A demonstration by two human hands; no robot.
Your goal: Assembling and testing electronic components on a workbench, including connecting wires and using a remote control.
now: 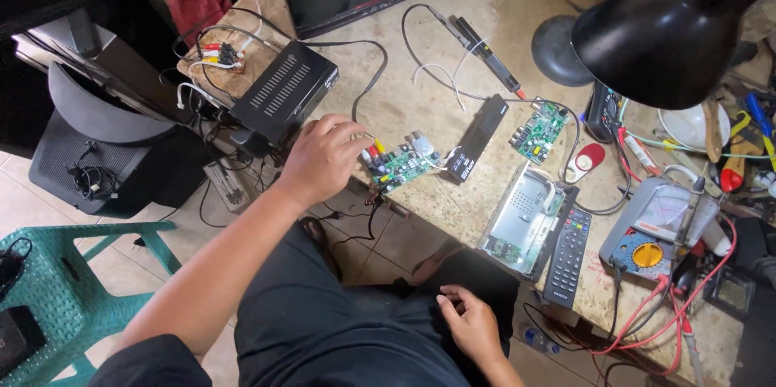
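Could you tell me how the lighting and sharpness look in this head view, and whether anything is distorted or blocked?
Head view: even, soft daylight, no harsh shadows; the left hand on the green circuit board is sharp, as is the right hand; wide-lens curving bends the bench edge; the black lamp shade looms large, hiding tools behind.

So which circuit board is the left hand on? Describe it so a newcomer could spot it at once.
Start at the black set-top box near the bench's left edge. Just right of it, the left hand touches a green circuit board at the front edge. Unlike the smaller green board farther right, it has red, yellow and white sockets at its left end.
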